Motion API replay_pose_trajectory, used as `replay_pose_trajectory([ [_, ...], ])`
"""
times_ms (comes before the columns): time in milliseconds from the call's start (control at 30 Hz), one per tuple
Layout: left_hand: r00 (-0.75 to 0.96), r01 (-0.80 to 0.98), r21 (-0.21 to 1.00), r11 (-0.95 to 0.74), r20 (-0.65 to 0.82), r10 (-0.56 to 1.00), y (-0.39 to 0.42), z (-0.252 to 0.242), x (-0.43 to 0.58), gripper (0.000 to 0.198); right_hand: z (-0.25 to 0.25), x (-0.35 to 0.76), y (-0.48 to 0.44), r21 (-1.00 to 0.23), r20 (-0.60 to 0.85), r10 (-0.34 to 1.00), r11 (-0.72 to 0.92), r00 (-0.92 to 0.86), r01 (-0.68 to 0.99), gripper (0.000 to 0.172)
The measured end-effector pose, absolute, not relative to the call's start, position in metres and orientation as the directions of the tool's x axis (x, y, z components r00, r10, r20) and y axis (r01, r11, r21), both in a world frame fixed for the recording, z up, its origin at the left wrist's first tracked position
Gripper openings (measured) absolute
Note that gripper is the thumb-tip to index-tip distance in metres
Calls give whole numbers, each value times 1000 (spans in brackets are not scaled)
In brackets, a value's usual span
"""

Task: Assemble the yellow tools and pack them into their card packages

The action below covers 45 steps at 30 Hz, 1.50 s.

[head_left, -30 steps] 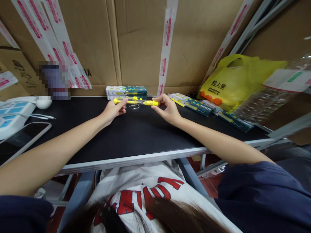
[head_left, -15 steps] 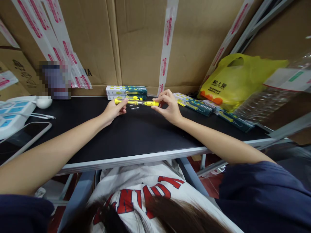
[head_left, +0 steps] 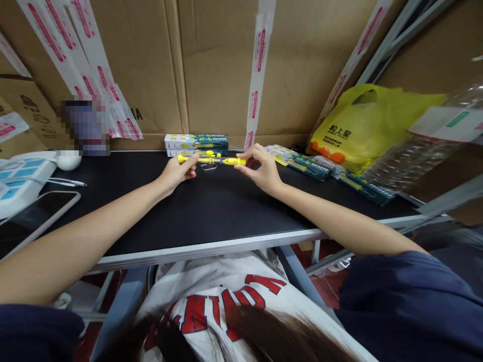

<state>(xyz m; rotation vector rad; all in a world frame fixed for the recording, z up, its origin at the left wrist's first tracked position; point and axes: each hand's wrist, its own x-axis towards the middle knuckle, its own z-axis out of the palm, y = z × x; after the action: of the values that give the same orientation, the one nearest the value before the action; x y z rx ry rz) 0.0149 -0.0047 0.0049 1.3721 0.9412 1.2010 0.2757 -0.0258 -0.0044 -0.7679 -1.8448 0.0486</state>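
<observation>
A slim yellow pen-shaped tool [head_left: 211,160] with a see-through middle is held level above the black table; its exact kind I cannot make out. My left hand [head_left: 180,171] grips its left end, thumb along the top and fingers curled. At the right end, my right hand [head_left: 263,168] pinches the yellow tip between thumb and fingers. Just behind the tool lie small yellow parts [head_left: 210,153], in front of two stacked printed boxes [head_left: 196,142]. A small bent metal piece [head_left: 209,168] shows on the table below the tool.
More printed boxes [head_left: 302,163] lie to the right, near a yellow plastic bag [head_left: 362,128] and a large clear bottle [head_left: 433,141]. On the left are a white power strip [head_left: 22,176], cables and a phone [head_left: 41,216]. A cardboard wall [head_left: 219,65] closes off the back.
Almost nothing differs. My right hand's fingers have shifted slightly at the tool's right end, while both hands keep hold of it in the same place.
</observation>
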Motion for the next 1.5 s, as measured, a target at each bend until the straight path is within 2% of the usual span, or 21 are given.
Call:
replay_pose_trajectory([
  [367,184,-69,987,-148,158,970,-5,5,15,45,-11,274,-25,-509,754,619,762,-218,400,43],
  [833,179,-96,989,-110,126,976,-8,5,18,39,-9,275,-26,-508,770,609,766,-192,393,32],
  [1033,184,-122,987,-103,125,975,-8,5,16,44,-10,273,-27,-534,755,619,771,-214,348,29],
  [1233,128,-132,982,-132,149,981,-7,4,16,48,-11,273,-23,-609,723,658,751,-211,257,34],
  [1367,133,-130,982,-138,155,979,-6,3,15,54,-10,273,-21,-651,684,704,708,-192,273,32],
  [1500,98,-99,981,-169,178,979,-3,3,13,57,-9,272,-21,-635,685,698,713,-210,297,29],
])
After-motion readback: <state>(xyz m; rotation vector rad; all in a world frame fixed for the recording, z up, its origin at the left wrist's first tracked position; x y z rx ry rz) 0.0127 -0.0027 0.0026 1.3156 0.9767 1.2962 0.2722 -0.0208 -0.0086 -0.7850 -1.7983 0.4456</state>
